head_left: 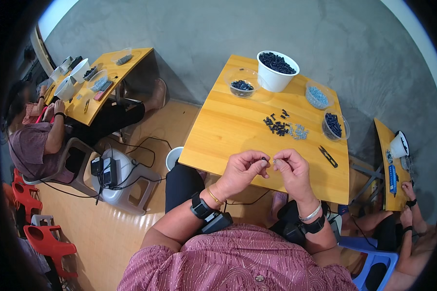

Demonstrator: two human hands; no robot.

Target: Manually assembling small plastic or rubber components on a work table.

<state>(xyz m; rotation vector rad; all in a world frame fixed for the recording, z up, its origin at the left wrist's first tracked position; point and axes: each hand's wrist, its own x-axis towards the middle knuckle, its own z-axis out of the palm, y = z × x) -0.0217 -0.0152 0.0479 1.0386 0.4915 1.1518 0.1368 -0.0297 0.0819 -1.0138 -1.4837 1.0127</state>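
Note:
Over the near edge of the wooden table (pixel 213 140), my two hands face each other with the fingertips almost touching. My left hand (pixel 243 170) is closed in a pinch, and a small black piece (pixel 264 158) shows at its fingertips. My right hand (pixel 294 173) is pinched too; what sits between its fingers is too small to make out. Beyond them lies a loose pile of short black pieces (pixel 277 127), beside a pile of small grey-blue pieces (pixel 298 132). To the right of the hands rests a pair of black thread snips (pixel 328 156).
At the table's back stand a white bucket (pixel 272 80) of black pieces and a clear bowl (pixel 242 76). Two more clear tubs, one with light-blue pieces (pixel 317 96), one with dark pieces (pixel 333 124), line the right edge. People sit at tables on both sides. Cables cross a grey stool (pixel 126 186).

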